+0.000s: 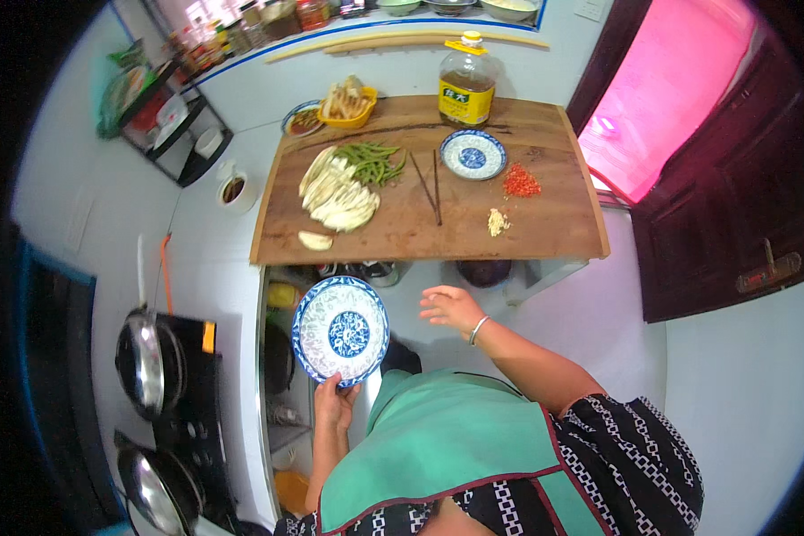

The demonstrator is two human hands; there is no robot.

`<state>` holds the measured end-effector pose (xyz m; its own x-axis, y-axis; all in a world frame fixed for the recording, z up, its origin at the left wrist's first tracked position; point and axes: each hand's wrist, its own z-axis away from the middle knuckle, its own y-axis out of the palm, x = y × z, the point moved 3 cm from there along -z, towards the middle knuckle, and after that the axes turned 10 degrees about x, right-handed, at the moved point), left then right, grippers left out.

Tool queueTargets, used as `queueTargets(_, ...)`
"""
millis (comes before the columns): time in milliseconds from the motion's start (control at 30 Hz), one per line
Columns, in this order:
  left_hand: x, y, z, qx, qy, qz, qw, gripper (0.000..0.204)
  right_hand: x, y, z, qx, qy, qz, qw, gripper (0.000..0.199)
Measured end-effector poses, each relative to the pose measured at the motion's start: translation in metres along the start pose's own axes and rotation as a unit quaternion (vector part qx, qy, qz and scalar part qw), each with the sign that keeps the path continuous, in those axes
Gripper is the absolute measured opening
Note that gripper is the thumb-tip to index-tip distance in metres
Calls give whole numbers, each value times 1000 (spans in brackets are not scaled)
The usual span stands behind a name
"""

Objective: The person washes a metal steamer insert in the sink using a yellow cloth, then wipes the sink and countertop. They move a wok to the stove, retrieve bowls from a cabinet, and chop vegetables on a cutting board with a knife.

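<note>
Fingers of the left hand (335,402) clamp the near rim of a blue-patterned plate (340,330), held below the wooden cutting board (545,228). Nearby, the right hand (451,308) hovers empty, fingers loosely apart. Sliced vegetables (338,192) lie on the board.

Head-worn fisheye, steeply downward, close.
</note>
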<state>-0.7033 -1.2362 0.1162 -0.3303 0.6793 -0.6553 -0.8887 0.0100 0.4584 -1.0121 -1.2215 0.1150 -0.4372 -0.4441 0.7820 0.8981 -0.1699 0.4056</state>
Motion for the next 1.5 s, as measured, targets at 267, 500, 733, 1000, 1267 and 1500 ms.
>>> queueTargets(267, -86, 80, -166, 90, -57, -112, 988, 31, 79, -83, -79, -187, -89, -192, 959, 41)
queueTargets(500, -129, 123, -239, 124, -74, -163, 976, 34, 103, -149, -151, -295, -100, -357, 881, 57)
queueTargets(733, -129, 149, -258, 107, -70, -156, 979, 33, 121, -206, -202, -360, -88, -379, 848, 56)
queueTargets(1000, -122, 239, -326, 84, -49, -96, 991, 34, 130, -212, -202, -360, -60, -386, 847, 29)
queueTargets(1267, -125, 365, -483, 51, -52, -67, 995, 42, 133, -219, -189, -309, -40, -382, 870, 20)
queueTargets(1500, -120, 376, -537, 54, -48, -74, 995, 39, 132, -199, -178, -216, 36, -364, 905, 28)
